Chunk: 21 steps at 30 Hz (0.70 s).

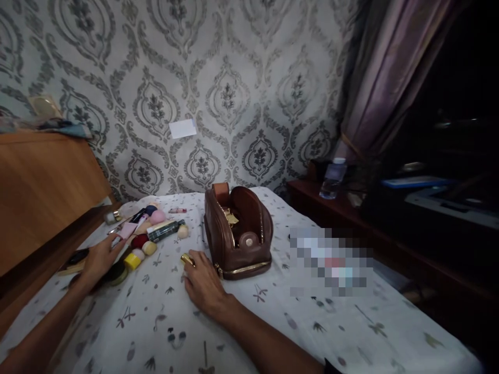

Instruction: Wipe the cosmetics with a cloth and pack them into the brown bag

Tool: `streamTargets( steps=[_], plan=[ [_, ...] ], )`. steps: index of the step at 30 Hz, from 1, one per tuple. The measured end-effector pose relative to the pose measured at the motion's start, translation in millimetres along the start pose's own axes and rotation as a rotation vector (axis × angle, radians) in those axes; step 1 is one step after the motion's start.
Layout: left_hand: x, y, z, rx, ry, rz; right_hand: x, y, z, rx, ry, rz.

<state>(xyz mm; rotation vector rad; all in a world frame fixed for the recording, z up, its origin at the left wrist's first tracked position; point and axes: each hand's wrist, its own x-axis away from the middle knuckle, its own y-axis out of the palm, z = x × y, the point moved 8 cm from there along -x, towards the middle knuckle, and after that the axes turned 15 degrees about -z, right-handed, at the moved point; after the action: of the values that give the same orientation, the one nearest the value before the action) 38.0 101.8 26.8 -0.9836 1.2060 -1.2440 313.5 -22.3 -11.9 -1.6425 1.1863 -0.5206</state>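
A brown handbag-shaped cosmetic bag (244, 259) stands on the bed with its zipped top gaping; a gold item (232, 217) shows inside. Just left of it, my right hand (205, 283) is closed around a small shiny gold tube (187, 259), like a lipstick. My left hand (99, 257) reaches into a pile of cosmetics, its fingertips at a pink tube (128, 229) and seemingly pinching it. Around that hand lie a dark green tube (163, 231), a yellow block-like item (132, 261), a dark red sponge (139, 241) and several pale or pink makeup sponges (157, 216).
A patterned white sheet (171, 322) covers the bed. Behind the bag, a thin pinkish stick (178, 211) lies on it. To the right is a blurred-out patch (331, 262). A water bottle (333, 179) stands on the dark red ledge (304, 192); a wooden headboard (47, 192) rises at left.
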Motion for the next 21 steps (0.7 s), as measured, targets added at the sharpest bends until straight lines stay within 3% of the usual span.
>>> streamTargets(
  steps=[4, 10, 21],
  plan=[
    [1, 6.7, 9, -0.068, -0.005, -0.041, -2, 7, 2, -0.023, -0.028, -0.056],
    [8, 11.7, 25, -0.084, -0.013, -0.066, -4, 11, 5, -0.052, -0.053, -0.033],
    [13, 16.7, 20, -0.042, -0.034, -0.001, -7, 19, 13, -0.040, -0.123, 0.031]
  ],
)
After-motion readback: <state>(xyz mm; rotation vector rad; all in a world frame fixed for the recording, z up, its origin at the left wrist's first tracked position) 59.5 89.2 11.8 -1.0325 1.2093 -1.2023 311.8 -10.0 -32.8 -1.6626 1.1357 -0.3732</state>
